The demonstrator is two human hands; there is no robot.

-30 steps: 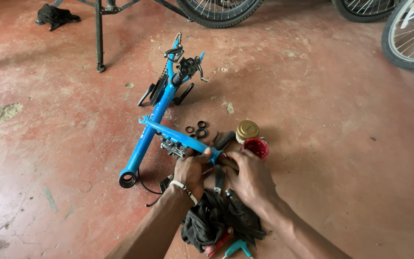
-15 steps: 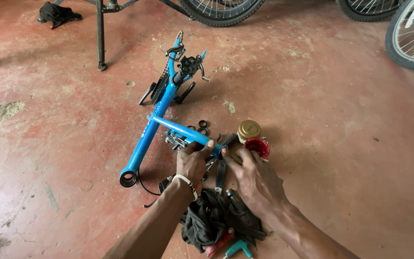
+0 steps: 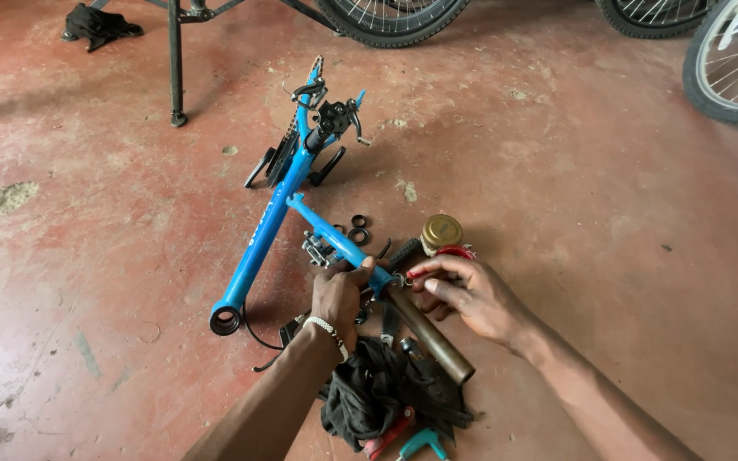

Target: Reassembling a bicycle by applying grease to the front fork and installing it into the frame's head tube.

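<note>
Head view, looking down at a red concrete floor (image 3: 608, 222): my left hand (image 3: 339, 294) grips the blue bike frame (image 3: 271, 222) near mid-floor; my right hand (image 3: 463, 294) pinches its clamp, brown seatpost (image 3: 429, 335) partly inserted, loose rings (image 3: 357, 228) still unfitted.

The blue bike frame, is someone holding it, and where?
Yes. The left hand grips the blue bike frame at the end of its seat tube, where the brown post sticks out. The right hand pinches the clamp there.
</note>
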